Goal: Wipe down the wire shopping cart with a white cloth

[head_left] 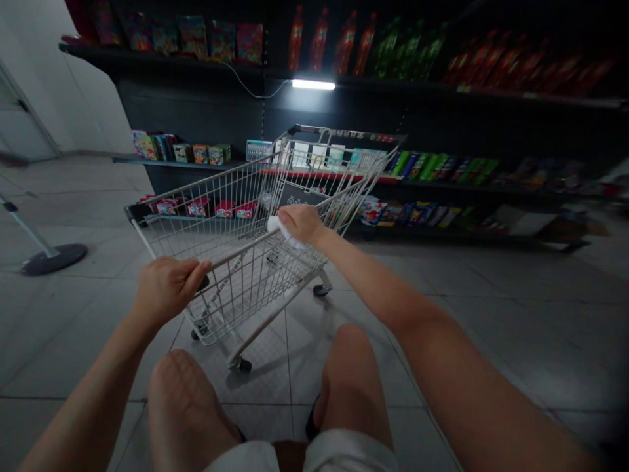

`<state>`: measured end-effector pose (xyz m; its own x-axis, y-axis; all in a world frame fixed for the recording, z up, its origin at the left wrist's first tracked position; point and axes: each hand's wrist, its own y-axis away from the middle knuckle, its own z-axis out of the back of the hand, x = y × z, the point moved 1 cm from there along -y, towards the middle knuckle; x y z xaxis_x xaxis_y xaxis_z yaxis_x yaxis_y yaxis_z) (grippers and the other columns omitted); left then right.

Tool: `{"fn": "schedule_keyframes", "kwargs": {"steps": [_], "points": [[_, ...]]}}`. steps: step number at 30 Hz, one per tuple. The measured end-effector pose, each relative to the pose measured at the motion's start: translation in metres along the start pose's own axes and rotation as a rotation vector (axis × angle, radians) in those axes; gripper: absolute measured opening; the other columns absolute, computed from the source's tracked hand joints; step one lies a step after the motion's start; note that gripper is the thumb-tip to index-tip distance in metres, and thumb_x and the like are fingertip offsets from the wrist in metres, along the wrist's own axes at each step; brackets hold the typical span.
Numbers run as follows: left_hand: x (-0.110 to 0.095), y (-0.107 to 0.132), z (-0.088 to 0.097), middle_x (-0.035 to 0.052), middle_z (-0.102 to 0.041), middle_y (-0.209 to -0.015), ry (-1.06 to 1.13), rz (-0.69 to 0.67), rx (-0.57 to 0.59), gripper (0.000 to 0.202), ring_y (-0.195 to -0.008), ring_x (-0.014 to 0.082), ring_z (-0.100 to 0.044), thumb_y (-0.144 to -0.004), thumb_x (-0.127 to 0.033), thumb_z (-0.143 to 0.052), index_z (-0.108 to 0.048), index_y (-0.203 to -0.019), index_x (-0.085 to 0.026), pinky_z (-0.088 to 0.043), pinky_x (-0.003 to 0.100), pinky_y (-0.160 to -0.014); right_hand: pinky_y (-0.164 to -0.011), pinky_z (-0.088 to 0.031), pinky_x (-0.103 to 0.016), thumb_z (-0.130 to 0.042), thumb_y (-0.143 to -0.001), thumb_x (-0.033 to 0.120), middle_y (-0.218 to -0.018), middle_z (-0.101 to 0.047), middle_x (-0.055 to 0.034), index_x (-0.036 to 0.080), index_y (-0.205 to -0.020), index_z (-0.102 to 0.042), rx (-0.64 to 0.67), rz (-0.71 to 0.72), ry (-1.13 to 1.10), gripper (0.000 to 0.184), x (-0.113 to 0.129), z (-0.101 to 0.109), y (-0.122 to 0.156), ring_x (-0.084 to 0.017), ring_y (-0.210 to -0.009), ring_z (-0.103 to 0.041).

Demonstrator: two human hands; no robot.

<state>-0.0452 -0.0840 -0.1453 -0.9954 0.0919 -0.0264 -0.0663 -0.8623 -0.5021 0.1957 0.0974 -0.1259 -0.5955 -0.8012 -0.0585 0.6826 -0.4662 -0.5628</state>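
Observation:
A wire shopping cart stands at an angle before my knees, its handle bar on the far side by the shelves. My left hand is closed on the cart's near top rim, by a black corner piece. In my right hand is a bunched white cloth, pressed to the cart's top side rail. My fingers on the cloth are partly hidden behind the hand. A dark panel with a printed mark sits inside the cart toward the handle.
Behind the cart runs a dark shelf unit with red bottles, green bottles and boxed goods. A lit tube lamp hangs under the top shelf. At left, a post with a round base stands on the tiled floor.

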Motion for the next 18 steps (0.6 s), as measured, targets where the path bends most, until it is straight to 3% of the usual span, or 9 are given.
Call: {"fn": "schedule_keyframes", "kwargs": {"steps": [2, 4, 8, 11, 14, 18], "points": [[0.001, 0.000, -0.003, 0.0081, -0.059, -0.056, -0.015, -0.007, -0.042, 0.061, -0.060, 0.0213, -0.055, -0.096, -0.054, -0.029, -0.063, -0.060, -0.019, -0.027, 0.030, -0.058, -0.092, -0.038, -0.038, -0.028, -0.099, 0.035, -0.090, -0.069, -0.0092, 0.015, -0.086, -0.069, -0.048, 0.040, 0.040, 0.047, -0.019, 0.000, 0.001, -0.018, -0.088, -0.059], [0.001, 0.000, -0.005, 0.0077, -0.058, -0.054, -0.026, -0.005, -0.066, 0.059, -0.058, 0.0204, -0.054, -0.096, -0.052, -0.031, -0.061, -0.057, -0.019, -0.026, 0.030, -0.057, -0.101, -0.036, -0.041, -0.032, -0.098, 0.035, -0.101, -0.070, -0.0087, 0.016, -0.094, -0.070, -0.058, 0.126, -0.005, 0.043, -0.021, -0.001, 0.000, -0.019, -0.099, -0.059], [-0.001, 0.000, -0.006, 0.0069, -0.056, -0.052, -0.028, -0.016, -0.107, 0.057, -0.057, 0.0187, -0.052, -0.095, -0.050, -0.033, -0.057, -0.054, -0.019, -0.026, 0.029, -0.057, -0.086, -0.044, -0.030, -0.032, -0.101, 0.044, -0.106, -0.072, -0.0030, 0.023, -0.120, -0.065, 0.084, 0.113, -0.164, 0.044, -0.014, 0.002, -0.003, -0.014, -0.095, -0.062], [-0.002, 0.000, -0.005, 0.0059, -0.053, -0.049, -0.030, -0.034, -0.127, 0.056, -0.054, 0.0175, -0.050, -0.095, -0.048, -0.034, -0.055, -0.052, -0.019, -0.026, 0.028, -0.056, -0.073, -0.039, -0.025, -0.029, -0.100, 0.055, -0.092, -0.073, -0.0006, 0.023, -0.103, -0.072, 0.190, 0.090, -0.131, 0.053, -0.008, 0.009, -0.004, -0.012, -0.086, -0.063], [-0.004, -0.001, -0.006, 0.0061, -0.054, -0.049, -0.056, -0.042, -0.149, 0.054, -0.053, 0.0177, -0.050, -0.095, -0.045, -0.035, -0.054, -0.052, -0.019, -0.026, 0.028, -0.055, -0.065, -0.031, -0.025, -0.024, -0.100, 0.059, -0.077, -0.070, -0.0024, 0.018, -0.082, -0.072, 0.188, 0.004, -0.009, 0.066, 0.015, 0.010, -0.006, -0.012, -0.073, -0.060], [-0.001, 0.000, -0.008, 0.0064, -0.056, -0.050, -0.075, -0.063, -0.215, 0.052, -0.054, 0.0188, -0.052, -0.094, -0.043, -0.039, -0.057, -0.052, -0.019, -0.028, 0.029, -0.054, -0.066, -0.029, -0.028, -0.019, -0.101, 0.057, -0.084, -0.070, -0.0047, 0.017, -0.087, -0.072, 0.061, 0.062, 0.004, 0.067, 0.081, -0.002, -0.007, -0.012, -0.076, -0.059]]}}
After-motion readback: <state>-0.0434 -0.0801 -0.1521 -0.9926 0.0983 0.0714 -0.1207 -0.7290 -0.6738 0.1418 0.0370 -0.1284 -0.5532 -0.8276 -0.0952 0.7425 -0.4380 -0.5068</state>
